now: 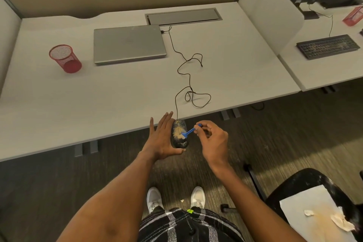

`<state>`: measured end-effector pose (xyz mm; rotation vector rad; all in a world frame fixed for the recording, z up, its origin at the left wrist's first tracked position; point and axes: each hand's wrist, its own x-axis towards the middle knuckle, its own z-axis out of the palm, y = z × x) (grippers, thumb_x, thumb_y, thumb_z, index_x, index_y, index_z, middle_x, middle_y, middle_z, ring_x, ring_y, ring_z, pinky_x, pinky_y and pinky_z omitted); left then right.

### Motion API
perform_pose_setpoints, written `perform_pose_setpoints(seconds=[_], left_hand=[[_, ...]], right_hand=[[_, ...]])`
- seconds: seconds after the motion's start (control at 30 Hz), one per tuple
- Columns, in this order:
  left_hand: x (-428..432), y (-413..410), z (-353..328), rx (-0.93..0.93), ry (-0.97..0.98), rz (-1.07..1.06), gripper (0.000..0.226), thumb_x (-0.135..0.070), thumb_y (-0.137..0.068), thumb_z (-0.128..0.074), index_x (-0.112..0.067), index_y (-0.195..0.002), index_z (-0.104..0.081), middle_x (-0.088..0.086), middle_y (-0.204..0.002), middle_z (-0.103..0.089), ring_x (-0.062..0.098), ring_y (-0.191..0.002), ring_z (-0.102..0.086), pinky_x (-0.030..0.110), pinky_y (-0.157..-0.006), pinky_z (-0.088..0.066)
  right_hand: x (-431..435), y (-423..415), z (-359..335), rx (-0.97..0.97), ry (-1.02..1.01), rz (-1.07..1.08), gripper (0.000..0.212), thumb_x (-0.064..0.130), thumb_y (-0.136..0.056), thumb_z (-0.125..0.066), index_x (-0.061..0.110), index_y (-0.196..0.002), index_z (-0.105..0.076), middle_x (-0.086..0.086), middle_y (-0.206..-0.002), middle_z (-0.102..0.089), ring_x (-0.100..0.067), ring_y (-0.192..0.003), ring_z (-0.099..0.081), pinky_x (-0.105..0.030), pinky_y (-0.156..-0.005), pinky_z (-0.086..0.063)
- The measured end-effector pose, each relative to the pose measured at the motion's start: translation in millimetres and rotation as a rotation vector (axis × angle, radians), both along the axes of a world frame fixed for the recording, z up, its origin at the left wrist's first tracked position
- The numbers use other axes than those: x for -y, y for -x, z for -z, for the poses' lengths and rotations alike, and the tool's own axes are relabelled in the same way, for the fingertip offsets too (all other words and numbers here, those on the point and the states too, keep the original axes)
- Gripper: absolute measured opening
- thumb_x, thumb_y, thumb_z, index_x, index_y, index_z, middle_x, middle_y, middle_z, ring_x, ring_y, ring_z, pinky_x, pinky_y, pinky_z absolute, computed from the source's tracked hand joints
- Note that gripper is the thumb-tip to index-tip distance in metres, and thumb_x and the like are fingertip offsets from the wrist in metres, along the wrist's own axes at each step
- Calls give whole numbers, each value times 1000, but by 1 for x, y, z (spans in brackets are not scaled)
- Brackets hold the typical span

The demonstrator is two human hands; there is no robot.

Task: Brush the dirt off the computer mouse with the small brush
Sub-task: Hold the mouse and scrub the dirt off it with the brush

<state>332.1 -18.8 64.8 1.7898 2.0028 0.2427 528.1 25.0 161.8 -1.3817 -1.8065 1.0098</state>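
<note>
A black wired computer mouse (pixel 179 134) rests in my left hand (pixel 162 139), held just past the front edge of the desk. Tan dirt is scattered over the top of the mouse. My left hand cups it from the left and below, fingers stretched out, thumb under its near end. My right hand (pixel 213 139) pinches the handle of a small blue brush (pixel 189 131). The bristle end of the brush touches the right side of the mouse. The mouse cable (pixel 189 82) runs in loops across the desk toward the laptop.
On the white desk (pixel 98 100) lie a shut silver laptop (pixel 128 43) and a red mesh cup (pixel 65 58). A black chair (pixel 306 186) at lower right carries paper (pixel 312 214) with dirt and crumpled tissue. A keyboard (pixel 328 46) sits on the neighbouring desk.
</note>
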Motion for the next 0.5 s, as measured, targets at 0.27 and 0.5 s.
perform_pose_setpoints(seconds=[0.27,0.5], left_hand=[[7,-8,-2,15,-11,-8,134,-92,-67,-61,-17,-165,-7,0,-175,10,16,-159,17,64,-123,18],[8,-11,-1,21,-22,-6,134,-95,-66,-56,-18,-164,-7,-1,-175,11,16,-159,17,65,-122,18]], right_hand=[[-4,-6,-10,42,-106,-93,14,14,-96,-72,16,-109,-75,14,-91,-71,13,-88,-67,-6,-71,-53],[4,-15,-7,135,-182,-251,16,11,-95,-71,15,-111,-75,2,-96,-77,5,-82,-67,-7,-73,-53]])
